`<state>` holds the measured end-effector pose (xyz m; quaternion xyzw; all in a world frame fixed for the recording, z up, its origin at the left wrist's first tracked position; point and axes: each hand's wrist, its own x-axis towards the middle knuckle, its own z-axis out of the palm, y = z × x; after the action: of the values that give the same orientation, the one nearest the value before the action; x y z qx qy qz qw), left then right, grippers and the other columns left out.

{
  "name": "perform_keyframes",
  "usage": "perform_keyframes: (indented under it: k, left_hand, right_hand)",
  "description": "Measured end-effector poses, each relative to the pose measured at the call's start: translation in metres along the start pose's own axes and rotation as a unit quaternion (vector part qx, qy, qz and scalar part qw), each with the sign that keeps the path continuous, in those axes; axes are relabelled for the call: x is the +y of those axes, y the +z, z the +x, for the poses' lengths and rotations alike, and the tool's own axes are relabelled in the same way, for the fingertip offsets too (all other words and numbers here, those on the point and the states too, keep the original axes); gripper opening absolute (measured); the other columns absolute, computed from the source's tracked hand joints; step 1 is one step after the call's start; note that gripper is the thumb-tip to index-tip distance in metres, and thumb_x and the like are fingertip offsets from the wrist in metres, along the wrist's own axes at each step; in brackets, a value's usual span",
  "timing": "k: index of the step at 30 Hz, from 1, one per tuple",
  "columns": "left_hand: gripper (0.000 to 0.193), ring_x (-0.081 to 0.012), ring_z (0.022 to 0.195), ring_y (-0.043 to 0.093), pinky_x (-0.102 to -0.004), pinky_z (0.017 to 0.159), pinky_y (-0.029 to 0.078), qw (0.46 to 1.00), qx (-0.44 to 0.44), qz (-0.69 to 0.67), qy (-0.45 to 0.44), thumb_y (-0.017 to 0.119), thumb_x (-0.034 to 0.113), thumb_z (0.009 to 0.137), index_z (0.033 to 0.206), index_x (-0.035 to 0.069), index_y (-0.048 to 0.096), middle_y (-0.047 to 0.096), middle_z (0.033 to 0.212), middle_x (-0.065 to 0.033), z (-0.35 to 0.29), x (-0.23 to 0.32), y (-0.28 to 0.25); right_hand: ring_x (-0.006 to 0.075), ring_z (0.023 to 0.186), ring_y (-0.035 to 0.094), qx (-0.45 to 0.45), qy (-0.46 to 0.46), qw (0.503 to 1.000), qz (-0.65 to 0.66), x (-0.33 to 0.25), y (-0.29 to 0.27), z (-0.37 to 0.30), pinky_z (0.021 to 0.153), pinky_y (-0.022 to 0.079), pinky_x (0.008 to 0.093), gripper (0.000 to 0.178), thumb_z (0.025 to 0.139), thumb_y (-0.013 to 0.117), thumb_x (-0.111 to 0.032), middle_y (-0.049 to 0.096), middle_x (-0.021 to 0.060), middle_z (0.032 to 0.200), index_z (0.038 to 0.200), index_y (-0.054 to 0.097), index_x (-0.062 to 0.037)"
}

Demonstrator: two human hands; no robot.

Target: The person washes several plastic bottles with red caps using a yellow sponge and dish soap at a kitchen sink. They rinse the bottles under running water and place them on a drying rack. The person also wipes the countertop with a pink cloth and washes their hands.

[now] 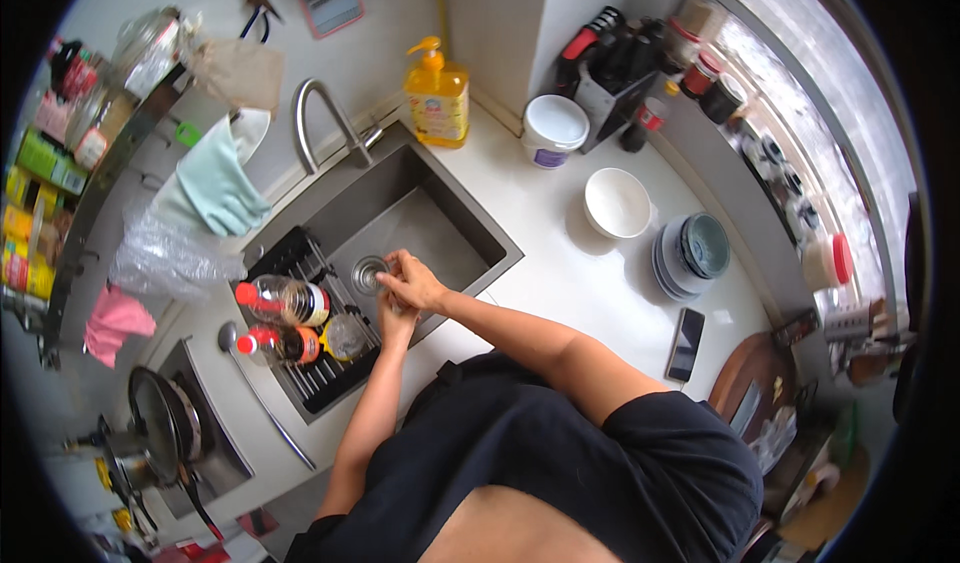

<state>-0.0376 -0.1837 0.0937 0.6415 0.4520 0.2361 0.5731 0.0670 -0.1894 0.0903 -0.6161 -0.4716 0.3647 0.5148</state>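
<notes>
Over the sink (440, 163), my two hands are together, touching. My right hand (412, 283) lies across the left with its fingers bent and closed; whatever is between them, if anything, is hidden. Most of my left hand (395, 308) is covered, so its fingers do not show. Right beside the fingertips is a round, shiny, ringed thing (368, 275); whether it is the drain or a clear glass I cannot tell. Close on the left, a black rack (320, 388) holds a red-capped bottle (285, 301), another red-capped bottle (280, 345) and a clear glass jar (345, 337).
A curved steel faucet (305, 128) and a yellow pump bottle (438, 103) stand behind the sink. On the right counter are a white tub (555, 128), a white bowl (616, 203), stacked dishes (690, 258) and a phone (685, 345). A ladle (270, 393) lies left, near a pan (155, 423).
</notes>
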Motion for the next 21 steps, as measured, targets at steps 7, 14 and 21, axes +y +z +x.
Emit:
perform_keyframes:
  k: [7,14,21]
  left_hand:
    - [0.025,-0.0107,0.065,0.055,-0.0251,0.053,0.044,0.999,-0.010,-0.037,0.023,0.068,0.018,0.083,0.076,-0.001,0.054,0.056,0.079,-0.0055,-0.020,-0.022,-0.028]
    - [0.052,-0.0132,0.096,0.059,-0.0258,0.077,0.048,0.960,-0.072,-0.268,-0.040,0.047,0.041,0.095,0.126,0.000,0.051,0.058,0.115,-0.0078,-0.018,0.020,-0.049]
    - [0.052,-0.0245,0.116,0.049,-0.0414,0.098,0.040,0.815,-0.026,-0.572,-0.095,0.047,0.040,0.094,0.132,0.005,0.039,0.050,0.126,-0.0104,-0.005,0.025,-0.048]
  right_hand:
    - [0.0173,0.082,0.062,-0.107,0.068,0.991,-0.030,0.006,-0.045,-0.023,0.070,0.051,0.0284,0.043,0.072,0.077,-0.026,0.064,0.0090,0.090,0.104,0.060,-0.0039]
    - [0.0080,0.076,0.057,-0.103,0.128,0.963,0.213,-0.042,-0.084,-0.045,0.063,0.047,0.0214,0.030,0.076,0.077,-0.022,0.061,-0.0005,0.085,0.095,0.059,-0.0074]
    - [0.0076,0.078,0.056,-0.054,0.026,0.963,0.263,-0.049,-0.080,-0.060,0.067,0.045,0.0211,0.013,0.083,0.067,-0.007,0.060,0.0015,0.089,0.088,0.055,-0.0059]
